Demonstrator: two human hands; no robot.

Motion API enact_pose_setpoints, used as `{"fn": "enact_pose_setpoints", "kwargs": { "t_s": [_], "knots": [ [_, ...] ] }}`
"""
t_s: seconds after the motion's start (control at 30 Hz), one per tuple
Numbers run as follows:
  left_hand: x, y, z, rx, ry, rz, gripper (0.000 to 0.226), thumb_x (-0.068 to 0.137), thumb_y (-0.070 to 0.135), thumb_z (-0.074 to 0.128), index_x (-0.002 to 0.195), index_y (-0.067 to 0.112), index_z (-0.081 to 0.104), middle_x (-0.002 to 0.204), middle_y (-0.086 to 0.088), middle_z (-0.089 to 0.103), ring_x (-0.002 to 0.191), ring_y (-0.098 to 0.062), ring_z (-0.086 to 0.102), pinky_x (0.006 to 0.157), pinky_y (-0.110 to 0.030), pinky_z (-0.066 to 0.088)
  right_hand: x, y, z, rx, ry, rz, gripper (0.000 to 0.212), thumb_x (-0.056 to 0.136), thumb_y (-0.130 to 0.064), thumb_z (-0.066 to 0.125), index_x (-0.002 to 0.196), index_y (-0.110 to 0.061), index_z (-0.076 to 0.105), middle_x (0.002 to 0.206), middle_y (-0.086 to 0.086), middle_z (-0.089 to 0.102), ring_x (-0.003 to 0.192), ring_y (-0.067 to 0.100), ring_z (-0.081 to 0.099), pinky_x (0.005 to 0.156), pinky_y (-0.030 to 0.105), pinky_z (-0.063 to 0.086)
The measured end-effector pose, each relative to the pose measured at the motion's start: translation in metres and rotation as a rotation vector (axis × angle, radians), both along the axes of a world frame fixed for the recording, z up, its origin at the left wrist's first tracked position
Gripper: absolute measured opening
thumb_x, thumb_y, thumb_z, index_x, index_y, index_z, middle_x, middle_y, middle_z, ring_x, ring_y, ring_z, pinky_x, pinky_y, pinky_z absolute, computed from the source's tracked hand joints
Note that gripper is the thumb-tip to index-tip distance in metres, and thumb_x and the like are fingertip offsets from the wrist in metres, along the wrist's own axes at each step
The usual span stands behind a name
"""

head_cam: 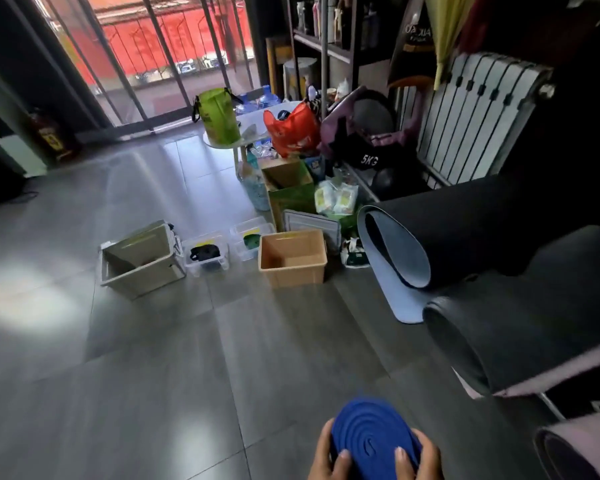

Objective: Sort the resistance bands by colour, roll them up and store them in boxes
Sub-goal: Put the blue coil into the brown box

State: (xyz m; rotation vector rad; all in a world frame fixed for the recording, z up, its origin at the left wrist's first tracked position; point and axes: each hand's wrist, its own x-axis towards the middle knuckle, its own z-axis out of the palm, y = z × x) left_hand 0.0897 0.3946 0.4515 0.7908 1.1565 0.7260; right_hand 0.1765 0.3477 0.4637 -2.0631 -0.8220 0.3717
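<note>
Blue band [374,434] is rolled into a flat coil and sits at the bottom edge of view, held in both hands. Coil face is tipped up toward the camera. It's a disc, so no real long axis.

Left hand [328,459] is curled round the coil's left edge, thumb on its face. Right hand [420,459] does the same on the right edge. Both grip it, neither is free.

Key relation: all the boxes are on the floor straight ahead and a bit left, well apart from the hands. The left hand is on the nearer side.
- tan box [291,275]: closest to the hands' line, looks empty
- small clear box [248,226]: just left of the tan one, holds a green band [252,240]
- second clear box [207,268]: holds a black band [205,252]
- grey box [146,282]: furthest left, something flat leaning inside

My guess is blue goes in the tan or grey box, which means carrying it forward, not just reaching.

Writing: both clear boxes carry yellow labels, too small to read. "5KG" is legible on the black weight [369,161] by the radiator. A black bag up top has lettering I can't make out.
</note>
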Motion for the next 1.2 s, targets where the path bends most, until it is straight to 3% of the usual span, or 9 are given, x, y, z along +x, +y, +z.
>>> {"fn": "enact_pose_setpoints", "kwargs": {
  "t_s": [0.07, 0.17, 0.27, 0.33, 0.47, 0.63, 0.8, 1.0, 1.2],
  "knots": [
    [0.006, 0.039, 0.009, -0.062, 0.043, 0.049, 0.053, 0.057, 0.012, 0.052, 0.11, 0.013, 0.045, 0.11, 0.006, 0.06, 0.072, 0.021, 0.059, 0.07, 0.001, 0.041, 0.01, 0.04, 0.006, -0.029, 0.11, 0.073, 0.011, 0.076, 0.001, 0.058, 0.086, 0.003, 0.06, 0.074, 0.012, 0.053, 0.061, 0.021, 0.051, 0.068, -0.015, 0.022],
    [0.009, 0.094, 0.008, -0.053, 0.023, 0.083, 0.042, 0.074, 0.005, 0.057, 0.113, 0.013, 0.043, 0.112, -0.003, 0.054, 0.07, 0.018, 0.06, 0.068, 0.0, 0.042, 0.031, 0.111, 0.003, -0.154, 0.121, 0.104, 0.019, 0.08, 0.002, 0.065, 0.098, -0.004, 0.064, 0.092, 0.017, 0.063, 0.076, 0.023, 0.058, 0.072, -0.006, 0.032],
    [0.002, 0.153, 0.005, -0.074, 0.012, 0.11, 0.041, 0.088, -0.011, 0.049, 0.119, 0.015, 0.042, 0.113, -0.008, 0.054, 0.092, -0.005, 0.061, 0.086, -0.013, 0.044, 0.033, 0.177, -0.004, -0.153, 0.09, 0.192, 0.021, 0.08, -0.006, 0.063, 0.1, 0.001, 0.066, 0.101, 0.018, 0.055, 0.088, 0.019, 0.054, 0.075, 0.003, 0.035],
    [-0.001, 0.202, -0.001, -0.122, 0.041, 0.145, 0.042, 0.082, 0.004, 0.057, 0.12, 0.016, 0.043, 0.115, -0.009, 0.055, 0.103, -0.02, 0.055, 0.103, -0.033, 0.037, 0.032, 0.229, -0.003, -0.175, 0.159, 0.261, 0.024, 0.083, -0.003, 0.064, 0.108, -0.002, 0.065, 0.104, 0.01, 0.047, 0.089, 0.024, 0.055, 0.078, 0.018, 0.039],
    [-0.005, 0.306, -0.011, -0.148, 0.182, 0.074, 0.067, 0.052, 0.03, 0.063, 0.116, 0.025, 0.047, 0.11, 0.001, 0.062, 0.098, -0.008, 0.061, 0.106, -0.038, 0.038, 0.032, 0.336, -0.013, -0.239, 0.256, 0.285, 0.032, 0.086, -0.006, 0.06, 0.118, -0.009, 0.06, 0.105, 0.006, 0.043, 0.094, 0.021, 0.05, 0.084, 0.025, 0.035],
    [0.004, 0.437, -0.031, -0.171, 0.217, -0.035, 0.044, 0.088, 0.003, 0.048, 0.118, 0.032, 0.035, 0.111, -0.001, 0.056, 0.091, -0.017, 0.061, 0.073, -0.03, 0.056, 0.042, 0.467, -0.046, -0.338, 0.408, 0.295, 0.036, 0.091, -0.012, 0.054, 0.126, -0.013, 0.054, 0.124, 0.017, 0.052, 0.113, 0.031, 0.05, 0.093, 0.033, 0.036],
    [0.028, 0.562, -0.058, -0.237, 0.263, -0.073, 0.052, 0.079, 0.008, 0.05, 0.12, 0.037, 0.035, 0.116, -0.012, 0.055, 0.085, -0.034, 0.062, 0.069, -0.045, 0.057, 0.07, 0.593, -0.081, -0.353, 0.406, 0.312, 0.037, 0.094, -0.012, 0.048, 0.131, -0.008, 0.049, 0.13, 0.015, 0.053, 0.118, 0.028, 0.049, 0.086, 0.028, 0.033],
    [0.045, 0.679, -0.258, -0.415, 0.332, -0.13, 0.077, 0.042, 0.027, 0.06, 0.109, 0.059, 0.038, 0.116, -0.01, 0.057, 0.11, -0.043, 0.055, 0.092, -0.053, 0.048, 0.085, 0.72, -0.202, -0.457, 0.442, 0.246, 0.034, 0.092, -0.006, 0.051, 0.123, 0.004, 0.045, 0.11, 0.021, 0.058, 0.093, 0.028, 0.052, 0.069, 0.029, 0.029],
    [0.067, 0.78, -0.405, -0.523, 0.337, -0.215, 0.068, 0.051, 0.014, 0.062, 0.114, 0.029, 0.039, 0.11, -0.012, 0.062, 0.093, -0.027, 0.063, 0.089, -0.044, 0.051, 0.104, 0.797, -0.422, -0.63, 0.449, 0.184, 0.029, 0.09, 0.0, 0.051, 0.118, 0.006, 0.051, 0.11, 0.02, 0.058, 0.101, 0.029, 0.053, 0.071, 0.025, 0.028]
  ]
}}
